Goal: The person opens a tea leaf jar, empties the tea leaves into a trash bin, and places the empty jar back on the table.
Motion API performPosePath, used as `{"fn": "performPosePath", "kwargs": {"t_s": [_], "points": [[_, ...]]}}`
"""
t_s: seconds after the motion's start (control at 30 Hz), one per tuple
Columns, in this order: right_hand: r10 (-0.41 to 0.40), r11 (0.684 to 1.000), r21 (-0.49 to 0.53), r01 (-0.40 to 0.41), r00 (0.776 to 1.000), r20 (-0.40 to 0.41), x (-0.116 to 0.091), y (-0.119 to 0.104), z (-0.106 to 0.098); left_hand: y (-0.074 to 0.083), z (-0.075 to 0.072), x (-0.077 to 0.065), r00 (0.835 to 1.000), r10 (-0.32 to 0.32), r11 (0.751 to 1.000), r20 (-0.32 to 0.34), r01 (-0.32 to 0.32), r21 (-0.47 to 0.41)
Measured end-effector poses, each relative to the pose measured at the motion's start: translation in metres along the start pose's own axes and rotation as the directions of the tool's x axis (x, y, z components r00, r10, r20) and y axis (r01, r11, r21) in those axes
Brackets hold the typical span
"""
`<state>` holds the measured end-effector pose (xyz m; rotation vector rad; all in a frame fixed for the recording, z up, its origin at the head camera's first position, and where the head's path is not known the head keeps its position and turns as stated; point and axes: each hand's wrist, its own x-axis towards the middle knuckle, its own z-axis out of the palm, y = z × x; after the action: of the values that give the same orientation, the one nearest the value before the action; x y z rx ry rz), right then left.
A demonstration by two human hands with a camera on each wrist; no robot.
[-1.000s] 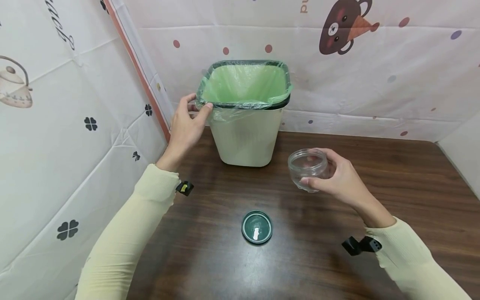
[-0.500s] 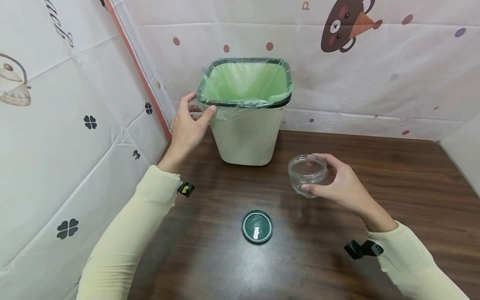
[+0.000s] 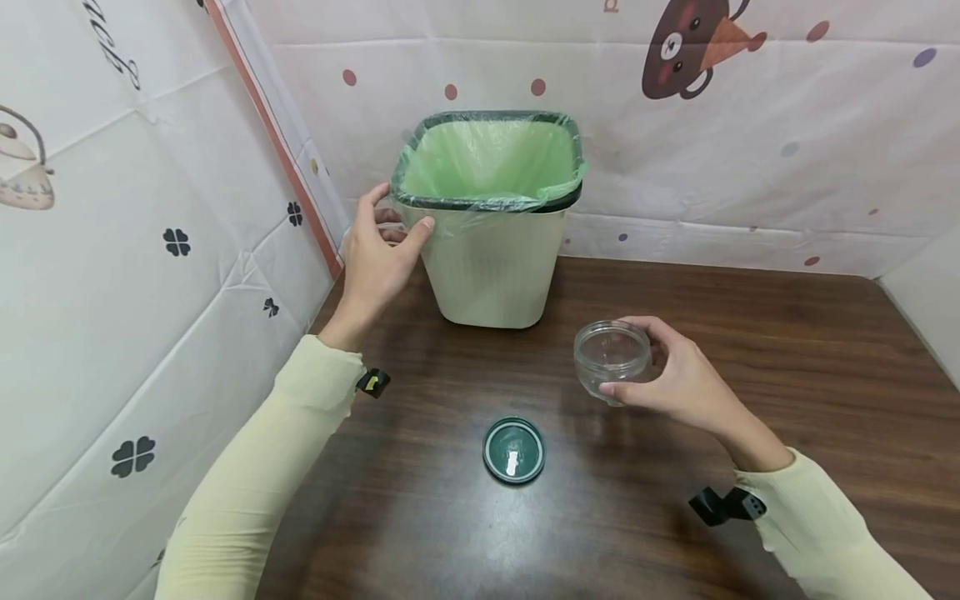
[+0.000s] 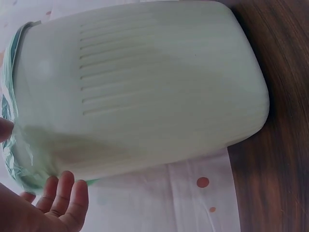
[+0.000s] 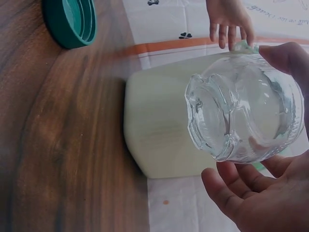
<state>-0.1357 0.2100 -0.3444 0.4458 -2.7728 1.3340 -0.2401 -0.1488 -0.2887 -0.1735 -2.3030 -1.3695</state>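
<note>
A clear glass jar (image 3: 611,354) with no lid is held by my right hand (image 3: 678,379), thumb on the near side and fingers round the far side. In the right wrist view, the jar's scalloped base (image 5: 207,118) faces the table side, clear of the wood. My left hand (image 3: 378,258) is at the front left corner of a pale green bin (image 3: 495,271), thumb and fingers loosely spread on either side of it. A green bag (image 3: 487,158) lines the bin, its edge folded over the dark rim. In the left wrist view the fingertips (image 4: 65,186) are right at the bag's edge.
A round green lid (image 3: 513,451) lies inside up on the brown wooden table (image 3: 420,517), in front of the bin. Printed white cloth (image 3: 750,167) hangs behind the table and along its left side.
My right hand has lowered the jar toward the table, slightly nearer to me. The left thumb has slid off the rim down onto the bin's front. Bin and lid stay put.
</note>
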Motion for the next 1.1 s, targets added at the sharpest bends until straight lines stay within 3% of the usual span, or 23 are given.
{"fn": "performPosePath", "kwargs": {"t_s": [0.53, 1.1], "points": [[0.013, 1.0, 0.003, -0.013, 0.999, 0.04, -0.007, 0.008, 0.008, -0.005, 0.003, -0.006, 1.0, -0.01, 0.999, -0.017, 0.01, -0.035], [0.003, 1.0, -0.004, -0.002, 0.998, 0.068, -0.017, 0.019, 0.017, -0.007, 0.006, -0.011, 0.998, 0.041, 0.998, -0.043, -0.042, -0.045]]}}
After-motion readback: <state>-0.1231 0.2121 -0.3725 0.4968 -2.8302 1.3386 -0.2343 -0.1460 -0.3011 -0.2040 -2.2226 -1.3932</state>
